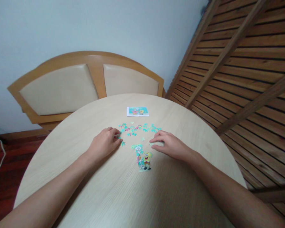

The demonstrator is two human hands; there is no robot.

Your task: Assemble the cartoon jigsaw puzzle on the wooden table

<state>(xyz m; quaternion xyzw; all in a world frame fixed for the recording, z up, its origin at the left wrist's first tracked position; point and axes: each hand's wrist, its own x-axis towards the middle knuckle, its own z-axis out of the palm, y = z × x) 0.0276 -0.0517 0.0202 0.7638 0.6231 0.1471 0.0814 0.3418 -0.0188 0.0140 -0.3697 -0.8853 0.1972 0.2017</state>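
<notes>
My left hand (pixel 106 139) rests at the left end of a scatter of loose jigsaw pieces (pixel 132 129). Its fingers are curled, with the thumb apart from them and small pieces between and beside the fingertips. My right hand (pixel 168 144) lies palm down at the right of the scatter, thumb and fingers apart, and I see no piece held in it. Between the hands and nearer to me is a partly joined jigsaw (pixel 140 158) showing two cartoon figures, one pale teal and one yellow. A single loose piece (pixel 143 139) lies just above it.
A small picture card (pixel 137 111) with cartoon figures lies beyond the pieces on the round wooden table (pixel 104 190). Behind the table stands a bench with padded back panels (pixel 61 88). Slatted wood (pixel 237 69) rises at the right, and a white cable (pixel 2 152) hangs at the left.
</notes>
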